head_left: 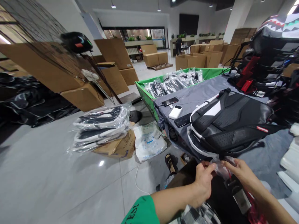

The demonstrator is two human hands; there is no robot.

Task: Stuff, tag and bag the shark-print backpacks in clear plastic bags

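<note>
Left hand (204, 183): curled closed on clear plastic wrap (220, 168) | right hand (243, 177): fingers on same wrap, grip unclear | wrap: between hands | black backpack (229, 124): just beyond hands, on grey table (198, 93)

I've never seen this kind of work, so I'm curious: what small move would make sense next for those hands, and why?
Probably easing the clear plastic a little further open would suit, since the left hand and right hand both seem to pinch it and it looks bunched, with the black strapped item just below them.
</note>
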